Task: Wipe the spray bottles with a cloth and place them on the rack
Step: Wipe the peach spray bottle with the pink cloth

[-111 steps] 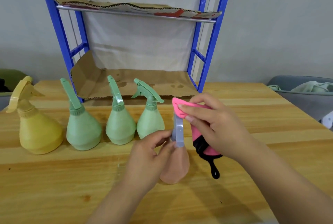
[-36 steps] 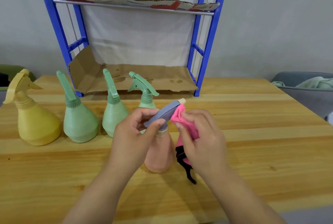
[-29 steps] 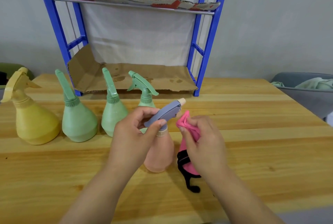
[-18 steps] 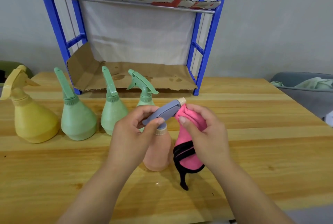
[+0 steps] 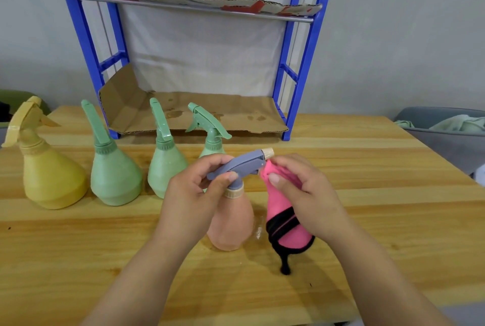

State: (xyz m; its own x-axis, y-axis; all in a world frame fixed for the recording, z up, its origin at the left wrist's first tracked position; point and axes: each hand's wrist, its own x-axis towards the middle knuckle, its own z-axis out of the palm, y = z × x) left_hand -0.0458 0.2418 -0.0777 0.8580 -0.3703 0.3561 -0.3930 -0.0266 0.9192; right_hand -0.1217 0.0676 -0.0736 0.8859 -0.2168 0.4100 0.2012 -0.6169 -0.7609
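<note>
Left hand [image 5: 195, 197]: fingers curled around the grey-blue trigger head [image 5: 240, 164] of the peach spray bottle [image 5: 232, 220], thumb pressed on the near side just above the collar, fingertips over the far side. Grip closed on the head; the bottle stands upright, base on the tabletop [image 5: 367, 194], near the middle of the view.

Right hand [image 5: 301, 194]: clenched on a pink cloth [image 5: 284, 223] with black trim. Thumb and fingers pinch the bunched top of the cloth just below the cream nozzle tip [image 5: 268, 153], at 3 o'clock of the trigger head. Whether cloth and nozzle touch cannot be told. The rest of the cloth hangs down from the palm; its black tail reaches toward the tabletop at 5 o'clock of the bottle.

Hidden or unclear: the left hand covers the trigger lever and part of the bottle neck. The right palm hides the upper part of the cloth. A third green bottle [image 5: 210, 136] at 12 o'clock of the left hand shows only head and shoulder. A small wet-looking patch lies at the bottle base, right side.

Pose: both forearms enter from 6 o'clock and converge on the bottle, wrists raised off the tabletop.

Surroundings: yellow bottle [image 5: 48, 176] and two green bottles [image 5: 115, 176] [image 5: 164, 165] in a row at 9 to 10 o'clock. Blue rack [image 5: 301, 76] at 12 o'clock, cardboard [image 5: 210, 113] on its lower shelf, no bottles on it.
</note>
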